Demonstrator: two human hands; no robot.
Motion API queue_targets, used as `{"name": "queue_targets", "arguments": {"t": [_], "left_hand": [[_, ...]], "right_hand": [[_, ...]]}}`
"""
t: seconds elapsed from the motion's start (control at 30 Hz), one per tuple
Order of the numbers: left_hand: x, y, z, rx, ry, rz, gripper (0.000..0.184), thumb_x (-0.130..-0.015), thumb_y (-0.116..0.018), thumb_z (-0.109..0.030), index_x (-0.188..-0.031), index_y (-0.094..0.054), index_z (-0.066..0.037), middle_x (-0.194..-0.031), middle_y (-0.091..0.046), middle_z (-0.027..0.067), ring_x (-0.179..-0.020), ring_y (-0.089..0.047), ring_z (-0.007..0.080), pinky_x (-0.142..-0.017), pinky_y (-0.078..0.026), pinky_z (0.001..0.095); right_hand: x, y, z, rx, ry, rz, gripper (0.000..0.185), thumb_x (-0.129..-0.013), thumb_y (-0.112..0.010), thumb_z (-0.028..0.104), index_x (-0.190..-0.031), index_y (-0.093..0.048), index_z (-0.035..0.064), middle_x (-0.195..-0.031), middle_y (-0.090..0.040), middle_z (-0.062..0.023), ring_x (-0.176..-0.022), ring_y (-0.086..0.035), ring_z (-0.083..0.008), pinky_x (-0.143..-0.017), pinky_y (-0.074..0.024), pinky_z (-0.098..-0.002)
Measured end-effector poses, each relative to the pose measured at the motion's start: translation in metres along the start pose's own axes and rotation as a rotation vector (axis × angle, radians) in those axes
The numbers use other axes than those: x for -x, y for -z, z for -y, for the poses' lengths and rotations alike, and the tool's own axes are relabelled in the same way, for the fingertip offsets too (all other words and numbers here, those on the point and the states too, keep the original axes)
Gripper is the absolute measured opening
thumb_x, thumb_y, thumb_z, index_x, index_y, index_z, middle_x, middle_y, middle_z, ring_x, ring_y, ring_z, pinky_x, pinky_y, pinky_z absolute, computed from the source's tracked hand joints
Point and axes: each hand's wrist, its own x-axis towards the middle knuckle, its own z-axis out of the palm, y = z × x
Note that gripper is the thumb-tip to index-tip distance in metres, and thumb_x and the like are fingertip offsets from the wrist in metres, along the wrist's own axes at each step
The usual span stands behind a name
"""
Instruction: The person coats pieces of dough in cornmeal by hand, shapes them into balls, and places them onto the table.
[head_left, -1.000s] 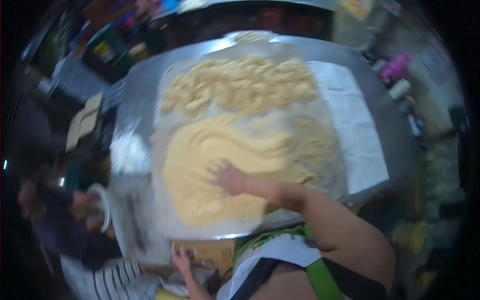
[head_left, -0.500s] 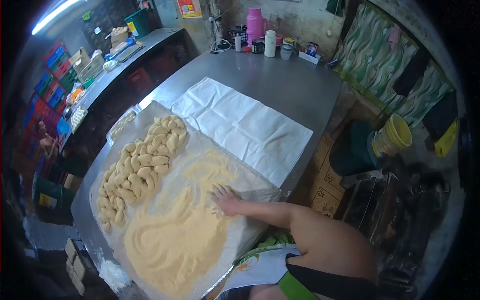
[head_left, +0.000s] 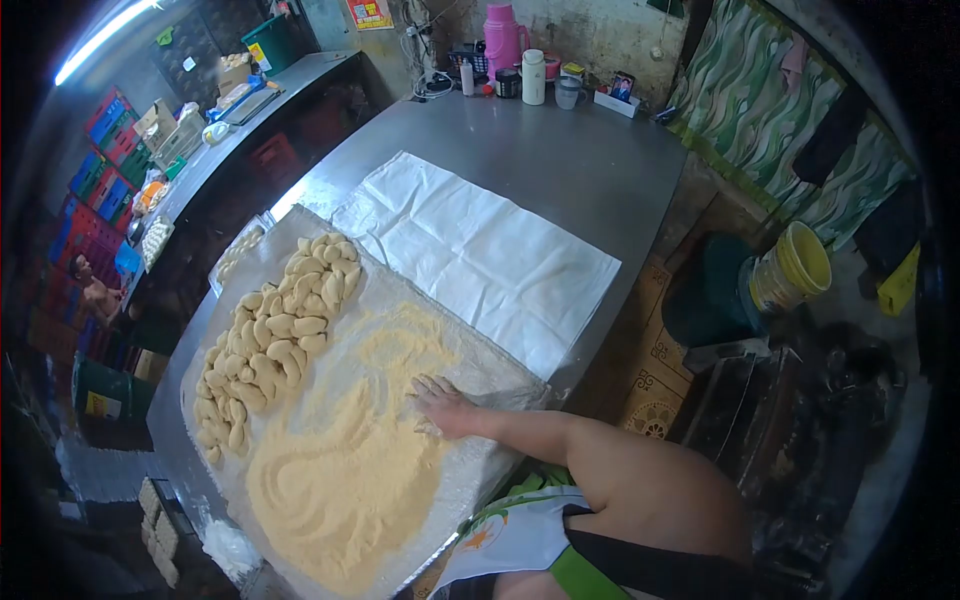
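Crumbs, fine, pale yellow, spread at seven o'clock: loose, light, apt to scatter, I judge, best cupped where thickest; bare right hand open, fingers spread, at their three-o'clock edge; left hand unseen, state untellable.

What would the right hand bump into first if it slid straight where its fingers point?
The right hand would probably meet loose, pale yellow crumbs first, then curved, cream-coloured dough pieces; its height is unclear.
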Motion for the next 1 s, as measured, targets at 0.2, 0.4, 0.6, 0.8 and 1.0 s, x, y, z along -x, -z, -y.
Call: {"name": "queue_targets", "arguments": {"t": [0.2,0.4,0.6,0.8,1.0], "left_hand": [[0.019,0.009,0.013,0.093,0.163,0.077,0.026,-0.092,-0.066,-0.018,-0.114,-0.064,-0.003,-0.085,-0.063,0.0099,-0.074,-0.062,0.0244,-0.064,-0.053,0.039],[0.126,0.024,0.078,0.339,0.476,-0.031,0.022,-0.092,-0.065,-0.017,-0.11,-0.065,-0.005,-0.076,-0.063,0.0071,-0.066,-0.063,0.0218,-0.057,-0.055,0.0378],[0.13,0.014,0.112,0.597,0.752,0.005,0.024,-0.088,-0.064,-0.021,-0.107,-0.062,-0.007,-0.09,-0.066,0.0124,-0.085,-0.066,0.0299,-0.075,-0.054,0.0481],[0.119,0.02,0.152,0.438,0.593,0.169,0.016,-0.094,-0.053,-0.013,-0.105,-0.064,-0.013,-0.084,-0.062,0.0054,-0.073,-0.062,0.0211,-0.057,-0.051,0.041],[0.105,0.027,0.147,0.682,0.778,-0.04,0.017,-0.095,-0.053,-0.018,-0.107,-0.065,-0.015,-0.088,-0.062,0.0018,-0.08,-0.062,0.0196,-0.063,-0.05,0.0421]], "right_hand": [[-0.005,-0.013,0.001,0.019,-0.003,0.08,0.076,-0.093,-0.056,0.055,-0.148,-0.04,0.004,-0.156,-0.033,-0.0242,-0.147,-0.024,-0.0414,-0.118,-0.019,-0.0566],[-0.007,-0.034,-0.008,-0.003,-0.139,0.054,0.076,-0.095,-0.056,0.051,-0.15,-0.035,0.0021,-0.157,-0.032,-0.0248,-0.148,-0.024,-0.0413,-0.118,-0.0169,-0.0568],[-0.018,-0.023,0.007,-0.101,-0.288,0.044,0.073,-0.098,-0.053,0.049,-0.152,-0.034,0.004,-0.158,-0.03,-0.0245,-0.149,-0.023,-0.039,-0.119,-0.0144,-0.057],[-0.023,-0.036,0.007,-0.033,-0.384,0.071,0.074,-0.098,-0.05,0.052,-0.153,-0.033,0.0058,-0.158,-0.03,-0.0226,-0.15,-0.023,-0.037,-0.12,-0.0136,-0.0555],[-0.024,-0.04,0.015,0.108,-0.378,0.075,0.075,-0.098,-0.048,0.055,-0.155,-0.031,0.0087,-0.159,-0.031,-0.0203,-0.149,-0.025,-0.0356,-0.12,-0.0159,-0.0542]]}}
